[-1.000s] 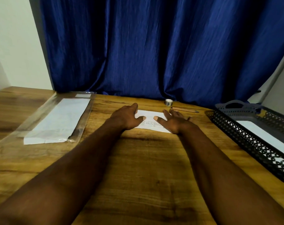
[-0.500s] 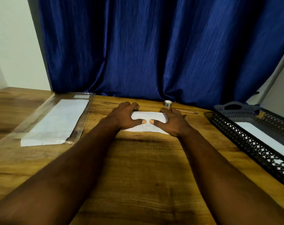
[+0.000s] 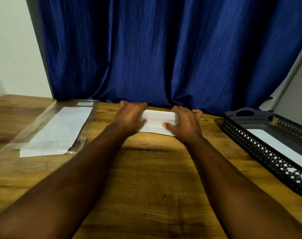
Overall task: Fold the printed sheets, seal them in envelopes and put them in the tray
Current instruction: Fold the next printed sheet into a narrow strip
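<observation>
A white printed sheet (image 3: pixel 158 121) lies on the wooden table near the curtain, its far part turned over toward me. My left hand (image 3: pixel 130 116) presses on its left end and my right hand (image 3: pixel 184 121) on its right end, thumbs on the lower layer. White envelopes (image 3: pixel 59 131) lie in a clear plastic sleeve (image 3: pixel 34 125) at the left. A black mesh tray (image 3: pixel 260 144) stands at the right with a white envelope (image 3: pixel 281 147) inside.
A blue curtain (image 3: pixel 164 49) hangs right behind the table's far edge. A pencil tip (image 3: pixel 205 119) shows just right of my right hand. Bare wooden table (image 3: pixel 146 169) lies between my forearms.
Both hands moved apart along the sheet toward its ends after bringing the far part over. The view shifted slightly; the tape roll is hidden now.
</observation>
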